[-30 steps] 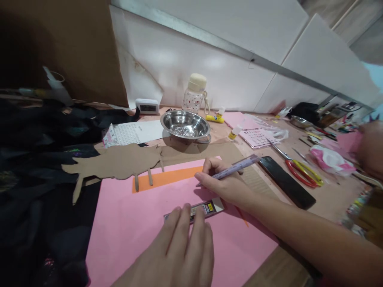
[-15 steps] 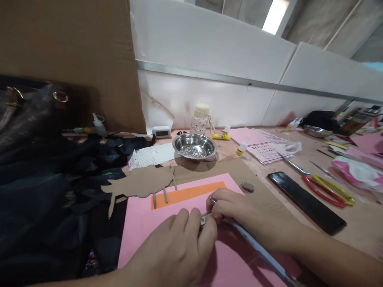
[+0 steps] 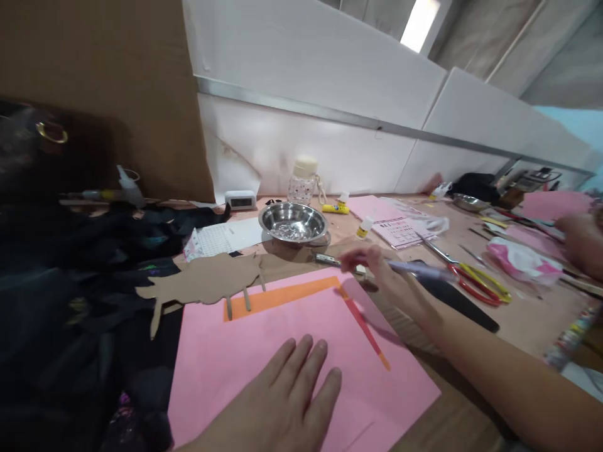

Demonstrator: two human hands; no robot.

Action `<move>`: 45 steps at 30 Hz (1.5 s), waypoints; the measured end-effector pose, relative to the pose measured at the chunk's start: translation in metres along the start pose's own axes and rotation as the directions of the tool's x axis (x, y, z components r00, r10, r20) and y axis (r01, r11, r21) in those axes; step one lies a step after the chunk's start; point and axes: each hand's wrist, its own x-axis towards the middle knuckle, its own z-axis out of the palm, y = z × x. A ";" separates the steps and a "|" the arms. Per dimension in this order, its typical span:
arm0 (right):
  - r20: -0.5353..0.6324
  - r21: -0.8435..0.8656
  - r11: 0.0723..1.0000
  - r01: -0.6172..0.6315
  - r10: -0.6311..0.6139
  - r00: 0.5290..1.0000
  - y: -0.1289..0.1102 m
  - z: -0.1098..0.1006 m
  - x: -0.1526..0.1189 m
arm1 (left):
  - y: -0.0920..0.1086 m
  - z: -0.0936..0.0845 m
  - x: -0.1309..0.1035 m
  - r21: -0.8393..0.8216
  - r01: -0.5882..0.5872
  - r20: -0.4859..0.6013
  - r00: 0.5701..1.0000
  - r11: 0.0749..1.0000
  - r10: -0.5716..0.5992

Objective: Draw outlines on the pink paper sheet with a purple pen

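Note:
My left hand [image 3: 292,392] lies spread on a large pink sheet [image 3: 211,370]. Beyond the sheet's far right corner, my right hand [image 3: 377,267] is closed around a long pale pen-like tool [image 3: 419,270], blurred by motion. Just left of its fingertips is a small metallic object [image 3: 326,258] on the cardboard; whether they touch is unclear. An orange strip [image 3: 287,298] runs along the sheet's far side, and a narrow red and orange strip [image 3: 365,328] slants down its right side. A brown cardboard cutout [image 3: 205,279] with thin legs overlaps the far left edge.
A steel bowl [image 3: 293,223] stands behind the sheet, near a lidded bottle [image 3: 303,180] and a glue bottle [image 3: 364,227]. Red and yellow scissors [image 3: 478,282] and a black phone [image 3: 456,301] lie right. Dark fabric [image 3: 61,339] fills the left. Another person's hand shows far right.
My left hand has opened flat on the sheet. My right hand has moved away and right with the tool, uncovering the red and orange strip. The view has shifted, and another person's hand appears.

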 end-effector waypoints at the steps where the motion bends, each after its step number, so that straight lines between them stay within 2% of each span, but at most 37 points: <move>1: 0.062 0.083 0.994 -0.075 0.069 0.996 -0.005 0.004 -0.005 | 0.000 -0.002 -0.001 -0.017 -0.006 0.016 1.000 1.000 0.007; 3: 0.186 0.191 0.959 -0.210 0.175 0.967 -0.017 0.013 -0.014 | -0.001 -0.007 -0.001 -0.043 -0.011 0.042 0.999 0.999 0.013; 6: 0.297 0.293 0.900 -0.323 0.235 0.925 -0.033 0.031 -0.019 | 0.000 -0.011 0.000 -0.057 -0.016 0.045 0.999 0.998 0.019; 10: 0.344 0.288 0.910 -0.300 0.194 0.919 -0.037 0.051 -0.016 | 0.006 -0.004 0.000 -0.032 -0.010 -0.005 1.000 0.999 0.010; 14: 0.379 0.326 0.892 -0.314 0.181 0.908 -0.025 0.062 -0.015 | 0.013 0.003 0.002 -0.052 0.099 -0.118 0.987 0.994 -0.104; 18: 0.336 0.301 0.886 -0.352 0.247 0.909 -0.018 0.066 -0.020 | 0.015 0.002 0.005 -0.051 0.191 -0.214 0.957 0.980 -0.197; 22: 0.276 0.210 0.918 -0.337 0.275 0.921 -0.020 0.067 -0.023 | 0.014 -0.002 0.004 -0.027 0.178 -0.202 0.963 0.984 -0.180; 26: 0.295 0.195 0.927 -0.320 0.256 0.921 -0.021 0.067 -0.022 | 0.014 -0.003 0.003 -0.025 0.188 -0.180 0.965 0.982 -0.190; 30: 0.294 0.197 0.935 -0.296 0.232 0.927 -0.021 0.066 -0.021 | 0.015 0.000 0.005 -0.030 0.206 -0.230 0.951 0.978 -0.207; 34: 0.274 0.175 0.950 -0.257 0.203 0.940 -0.021 0.066 -0.020 | 0.016 0.005 0.005 -0.041 0.191 -0.221 0.956 0.981 -0.195; 36: 0.277 0.176 0.951 -0.253 0.199 0.940 -0.020 0.066 -0.020 | 0.016 0.005 0.005 -0.034 0.207 -0.250 0.945 0.978 -0.209; 43: 0.288 0.181 0.949 -0.259 0.201 0.936 -0.019 0.067 -0.019 | 0.015 0.002 0.004 -0.030 0.201 -0.252 0.946 0.979 -0.202; 45: 0.293 0.177 0.950 -0.258 0.200 0.935 -0.020 0.067 -0.018 | 0.015 0.002 0.002 -0.033 0.182 -0.223 0.957 0.983 -0.185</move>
